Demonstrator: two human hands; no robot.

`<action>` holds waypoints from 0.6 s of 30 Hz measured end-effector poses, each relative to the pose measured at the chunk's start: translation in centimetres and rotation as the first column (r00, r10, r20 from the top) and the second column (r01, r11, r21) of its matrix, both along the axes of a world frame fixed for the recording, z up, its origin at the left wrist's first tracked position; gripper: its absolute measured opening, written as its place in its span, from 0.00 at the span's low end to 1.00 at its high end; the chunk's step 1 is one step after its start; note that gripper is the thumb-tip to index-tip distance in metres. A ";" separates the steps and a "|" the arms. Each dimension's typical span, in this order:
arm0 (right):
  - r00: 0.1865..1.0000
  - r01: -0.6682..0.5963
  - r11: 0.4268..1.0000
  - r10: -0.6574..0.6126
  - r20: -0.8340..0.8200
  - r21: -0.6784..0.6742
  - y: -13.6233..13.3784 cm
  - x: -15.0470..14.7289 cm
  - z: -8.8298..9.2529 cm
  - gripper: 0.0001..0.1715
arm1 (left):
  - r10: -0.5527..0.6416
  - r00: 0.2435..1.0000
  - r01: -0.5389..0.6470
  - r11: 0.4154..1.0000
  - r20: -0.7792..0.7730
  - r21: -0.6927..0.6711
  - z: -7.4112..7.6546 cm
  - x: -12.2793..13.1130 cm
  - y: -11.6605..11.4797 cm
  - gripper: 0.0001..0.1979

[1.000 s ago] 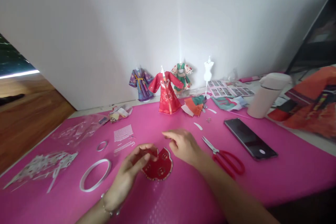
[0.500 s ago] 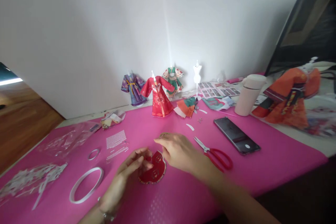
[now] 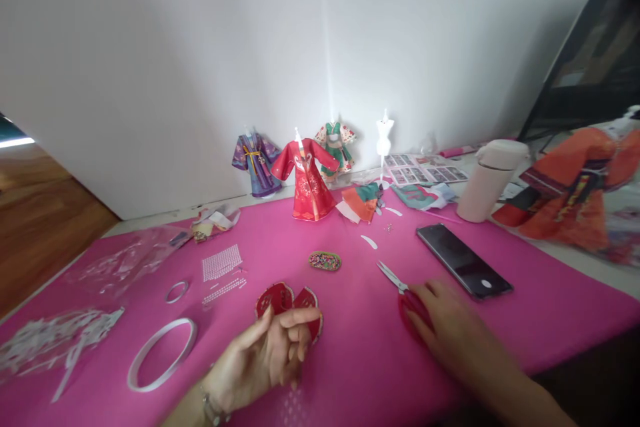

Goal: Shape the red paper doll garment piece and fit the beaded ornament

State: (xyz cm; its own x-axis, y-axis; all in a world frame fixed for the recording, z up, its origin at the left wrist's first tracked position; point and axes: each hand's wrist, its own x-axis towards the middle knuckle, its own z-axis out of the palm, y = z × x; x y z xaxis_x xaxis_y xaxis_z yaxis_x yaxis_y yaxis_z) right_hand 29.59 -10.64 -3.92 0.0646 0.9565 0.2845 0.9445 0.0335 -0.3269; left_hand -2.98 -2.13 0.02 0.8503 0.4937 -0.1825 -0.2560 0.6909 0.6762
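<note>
My left hand (image 3: 270, 357) has its fingers curled on the lower edge of a red patterned paper piece (image 3: 280, 298) lying on the pink mat (image 3: 350, 360). My right hand (image 3: 450, 330) lies over the red handles of the scissors (image 3: 395, 278), whose blades point up and left; its fingers are blurred. A small oval beaded piece (image 3: 325, 260) lies on the mat between the hands and the red paper dress (image 3: 307, 177).
Tape rings (image 3: 160, 343) and gem strips (image 3: 223, 261) lie at left with plastic bags (image 3: 55, 337). A phone (image 3: 463, 260), a white flask (image 3: 487, 180), paper dresses and a white mannequin (image 3: 383, 137) stand at the back. An orange dress (image 3: 575, 190) is at right.
My right hand left the red piece, set down the oval beaded piece and moved right onto the scissors. My left hand stays at the red paper piece.
</note>
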 end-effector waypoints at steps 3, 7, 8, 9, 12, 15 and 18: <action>1.000 0.023 1.000 -0.023 -0.016 -0.001 0.1 0.1 -0.5 0.13 | -0.009 0.999 0.008 0.999 0.040 0.033 -0.5 0.0 0.2 0.32; 0.997 0.071 0.996 -0.073 0.030 0.059 0.0 0.2 -0.9 0.14 | 0.024 0.994 -0.030 0.998 0.104 0.060 -0.7 -0.3 0.4 0.33; 0.996 0.081 0.994 -0.085 0.039 0.079 -0.2 0.3 -0.9 0.15 | 0.027 0.992 -0.034 0.997 0.119 0.063 -0.7 -0.4 0.5 0.33; 0.995 0.087 0.991 -0.091 0.039 0.099 -0.3 0.4 -0.9 0.15 | 0.030 0.991 -0.039 0.997 0.133 0.061 -0.7 -0.4 0.4 0.34; 0.998 0.066 0.985 -0.065 -0.012 0.159 -0.9 0.5 0.0 0.15 | 0.036 0.989 -0.041 0.999 0.143 0.031 -0.5 -0.2 0.3 0.34; 0.993 -0.037 0.981 0.057 -0.103 0.190 -1.5 -0.3 1.9 0.15 | 0.032 0.989 -0.032 0.999 0.143 -0.004 -0.5 0.0 0.2 0.34; 0.965 -0.177 0.947 0.221 -0.141 0.269 -1.7 -2.1 3.4 0.20 | 0.017 0.987 -0.013 1.000 0.158 -0.026 -0.6 0.0 0.0 0.34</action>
State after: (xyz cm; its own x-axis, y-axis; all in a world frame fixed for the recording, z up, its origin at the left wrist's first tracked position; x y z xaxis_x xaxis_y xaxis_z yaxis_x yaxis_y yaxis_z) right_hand 27.53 -12.38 -0.48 -0.0522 0.8528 0.5196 0.8424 0.3170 -0.4357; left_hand -3.00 -2.09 -0.62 0.8621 0.5034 -0.0585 -0.3688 0.7023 0.6089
